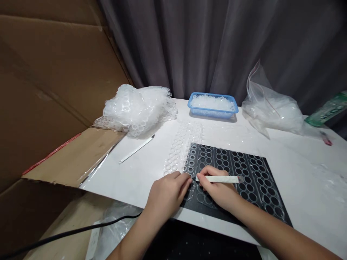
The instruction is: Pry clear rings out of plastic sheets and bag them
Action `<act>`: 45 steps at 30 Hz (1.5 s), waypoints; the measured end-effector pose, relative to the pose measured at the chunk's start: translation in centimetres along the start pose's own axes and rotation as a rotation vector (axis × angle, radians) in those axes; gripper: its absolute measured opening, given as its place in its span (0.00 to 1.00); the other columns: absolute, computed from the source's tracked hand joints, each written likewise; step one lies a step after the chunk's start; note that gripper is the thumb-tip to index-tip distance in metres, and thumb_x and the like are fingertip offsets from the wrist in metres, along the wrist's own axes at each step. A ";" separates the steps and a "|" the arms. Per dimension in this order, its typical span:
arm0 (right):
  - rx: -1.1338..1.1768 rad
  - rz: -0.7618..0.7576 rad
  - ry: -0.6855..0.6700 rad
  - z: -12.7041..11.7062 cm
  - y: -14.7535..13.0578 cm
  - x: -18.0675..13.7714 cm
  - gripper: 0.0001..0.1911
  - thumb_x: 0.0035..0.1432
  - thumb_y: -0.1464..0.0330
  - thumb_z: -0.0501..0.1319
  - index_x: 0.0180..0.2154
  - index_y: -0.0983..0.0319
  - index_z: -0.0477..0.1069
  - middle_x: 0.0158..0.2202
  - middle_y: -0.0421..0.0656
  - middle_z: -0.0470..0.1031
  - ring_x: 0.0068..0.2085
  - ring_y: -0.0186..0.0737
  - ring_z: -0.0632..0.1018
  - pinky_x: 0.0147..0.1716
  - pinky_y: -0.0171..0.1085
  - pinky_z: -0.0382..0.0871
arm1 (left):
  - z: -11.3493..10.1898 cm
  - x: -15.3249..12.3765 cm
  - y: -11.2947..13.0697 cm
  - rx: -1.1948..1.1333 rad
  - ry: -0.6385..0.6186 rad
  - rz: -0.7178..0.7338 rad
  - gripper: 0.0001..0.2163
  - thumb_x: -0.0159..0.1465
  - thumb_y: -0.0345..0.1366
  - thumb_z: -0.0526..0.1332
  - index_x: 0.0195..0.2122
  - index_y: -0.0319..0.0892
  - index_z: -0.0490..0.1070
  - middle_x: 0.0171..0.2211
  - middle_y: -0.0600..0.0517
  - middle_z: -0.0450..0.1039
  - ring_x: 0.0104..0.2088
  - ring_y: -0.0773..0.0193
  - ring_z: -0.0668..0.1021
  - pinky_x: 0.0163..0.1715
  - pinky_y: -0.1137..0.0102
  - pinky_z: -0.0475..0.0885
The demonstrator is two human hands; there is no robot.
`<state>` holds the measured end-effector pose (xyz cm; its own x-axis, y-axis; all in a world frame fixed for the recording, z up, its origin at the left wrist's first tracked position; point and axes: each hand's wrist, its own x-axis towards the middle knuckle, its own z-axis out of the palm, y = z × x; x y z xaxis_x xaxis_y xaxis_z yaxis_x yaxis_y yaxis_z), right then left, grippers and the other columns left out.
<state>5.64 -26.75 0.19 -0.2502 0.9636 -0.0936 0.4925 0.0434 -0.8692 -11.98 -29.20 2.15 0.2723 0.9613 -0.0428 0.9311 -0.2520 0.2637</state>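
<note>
From my remote seat I see a white desk (146, 169) before a gray curtain (189, 43), a cardboard box (48, 72) walling the left. The black mat (200, 207) lies near the desk's front edge; white desktop stretches right of it. My right hand (219, 189) has its fingers clamped on a white tool (222, 179), tip at the clear sheet (190, 163) on the mat's left side. My left hand (169, 189) rests there, fingers bunched; I can't tell whether they pinch it. The blue basket (211, 113) behind holds clear rings (213, 103).
</note>
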 end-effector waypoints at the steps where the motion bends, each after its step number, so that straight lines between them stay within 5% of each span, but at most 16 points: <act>1: -0.010 -0.016 -0.004 0.0 -0.1 0.0 0.13 0.58 0.60 0.55 0.26 0.60 0.67 0.22 0.37 0.72 0.26 0.33 0.71 0.27 0.32 0.60 | 0.2 0.1 0.1 0.025 -0.014 -0.014 0.12 0.67 0.43 0.48 0.37 0.48 0.69 0.30 0.54 0.71 0.31 0.64 0.74 0.25 0.72 0.57; 6: -0.047 -0.097 0.004 -0.1 -0.6 0.0 0.11 0.58 0.65 0.54 0.25 0.61 0.65 0.20 0.36 0.69 0.23 0.31 0.69 0.26 0.31 0.58 | -0.5 0.6 -0.5 -0.134 0.000 -0.014 0.10 0.66 0.38 0.48 0.34 0.45 0.67 0.30 0.55 0.72 0.29 0.65 0.73 0.26 0.72 0.58; 12: -0.024 -0.070 -0.083 -0.7 -1.4 0.9 0.12 0.58 0.64 0.53 0.25 0.60 0.65 0.21 0.37 0.71 0.24 0.32 0.71 0.24 0.32 0.58 | -4.3 0.7 -2.8 -0.478 0.518 -0.243 0.11 0.66 0.42 0.47 0.32 0.43 0.62 0.26 0.56 0.68 0.23 0.69 0.69 0.26 0.73 0.62; 16: 0.046 -0.054 0.052 -0.6 -1.2 2.3 0.13 0.58 0.63 0.53 0.23 0.60 0.61 0.19 0.36 0.69 0.24 0.33 0.71 0.25 0.32 0.60 | -4.0 1.5 -2.0 -0.430 0.296 -0.143 0.05 0.63 0.35 0.50 0.32 0.42 0.62 0.32 0.54 0.72 0.26 0.68 0.71 0.28 0.73 0.64; 19: 0.089 -0.050 0.108 -0.2 -0.6 2.8 0.13 0.57 0.64 0.53 0.21 0.60 0.59 0.18 0.36 0.68 0.23 0.33 0.71 0.26 0.32 0.61 | -2.4 1.9 -0.9 -0.332 0.110 -0.047 0.09 0.62 0.31 0.49 0.42 0.43 0.65 0.31 0.54 0.70 0.31 0.65 0.73 0.31 0.71 0.65; 24: 0.075 -0.034 0.094 0.3 0.2 2.9 0.13 0.58 0.63 0.52 0.23 0.60 0.60 0.19 0.35 0.68 0.24 0.33 0.70 0.26 0.32 0.61 | -0.6 2.3 -0.3 -0.107 -0.001 0.008 0.12 0.66 0.37 0.47 0.41 0.43 0.69 0.34 0.50 0.68 0.32 0.62 0.74 0.31 0.70 0.65; 31: -0.026 -0.067 0.038 -0.1 -0.3 3.1 0.13 0.58 0.64 0.52 0.23 0.60 0.58 0.20 0.36 0.66 0.25 0.33 0.68 0.26 0.33 0.58 | 0.5 2.9 0.0 0.037 0.014 0.029 0.12 0.67 0.38 0.47 0.37 0.43 0.69 0.33 0.51 0.68 0.29 0.63 0.73 0.26 0.71 0.60; 34: -0.044 -0.097 0.032 -0.2 -0.4 3.0 0.12 0.57 0.66 0.51 0.22 0.60 0.57 0.19 0.36 0.65 0.24 0.33 0.67 0.26 0.33 0.58 | 0.1 3.1 -0.2 -0.075 0.020 0.016 0.12 0.66 0.36 0.46 0.33 0.41 0.67 0.32 0.49 0.68 0.29 0.63 0.72 0.28 0.70 0.62; 37: -0.023 -0.100 0.025 -0.1 -0.3 3.0 0.12 0.57 0.65 0.52 0.22 0.60 0.58 0.19 0.37 0.66 0.24 0.32 0.68 0.24 0.32 0.58 | -1.3 3.2 -1.5 -0.425 0.227 -0.041 0.09 0.65 0.38 0.48 0.33 0.41 0.64 0.30 0.52 0.68 0.31 0.64 0.72 0.31 0.71 0.65; 40: 0.148 -0.016 -0.014 -0.2 -0.1 3.5 0.12 0.57 0.61 0.53 0.25 0.60 0.61 0.20 0.37 0.69 0.22 0.32 0.70 0.22 0.32 0.61 | -3.3 3.5 -2.8 -0.702 0.455 -0.232 0.11 0.66 0.43 0.46 0.32 0.43 0.60 0.22 0.57 0.61 0.23 0.67 0.66 0.24 0.73 0.62; 45: 0.310 0.014 0.084 -0.9 -0.5 5.5 0.14 0.49 0.58 0.62 0.29 0.60 0.62 0.20 0.37 0.71 0.20 0.32 0.72 0.21 0.33 0.65 | -4.4 4.5 -2.7 -0.458 0.391 -0.103 0.17 0.65 0.46 0.48 0.23 0.42 0.58 0.21 0.55 0.61 0.25 0.67 0.67 0.28 0.72 0.61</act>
<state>4.80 -21.23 0.54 -0.1687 0.9826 -0.0774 0.2149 -0.0399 -0.9758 -14.31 -23.67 5.52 -0.0042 0.9697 0.2441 0.7254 -0.1651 0.6682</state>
